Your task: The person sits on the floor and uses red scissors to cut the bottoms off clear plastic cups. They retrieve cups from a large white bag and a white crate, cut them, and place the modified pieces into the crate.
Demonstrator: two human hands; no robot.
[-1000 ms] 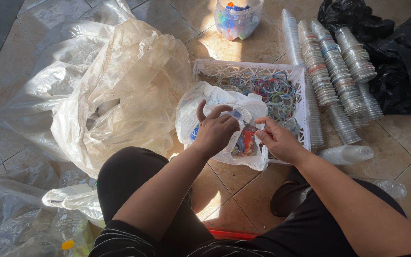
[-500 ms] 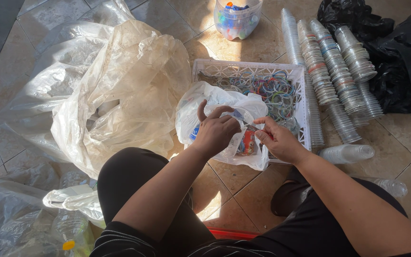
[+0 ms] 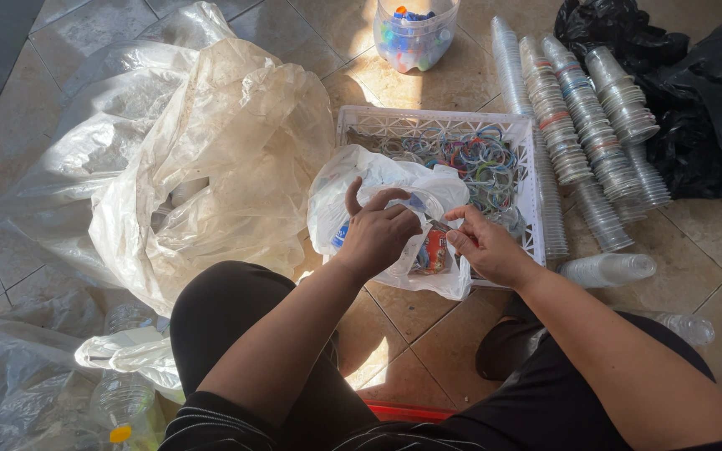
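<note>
I sit on a tiled floor with a small white plastic bag (image 3: 353, 179) in front of my knees. My left hand (image 3: 378, 234) reaches into the bag's mouth and grips a clear plastic cup (image 3: 418, 209) there. My right hand (image 3: 482, 242) pinches the bag's edge next to the cup, fingers closed on the thin plastic. A red and blue wrapper (image 3: 434, 250) shows through the bag below my hands. Behind the bag stands a white plastic crate (image 3: 428, 121) holding several coloured rings (image 3: 470, 159).
A large cloudy plastic sack (image 3: 219, 159) lies at my left. Rows of stacked clear cups (image 3: 578, 125) lie right of the crate, with black bags (image 3: 695, 92) behind. A tub of coloured caps (image 3: 415, 33) stands at the top. Bottles (image 3: 123, 401) lie lower left.
My left hand has shifted slightly inside the bag, its fingers curled further round the cup. My right hand has stayed on the bag's edge.
</note>
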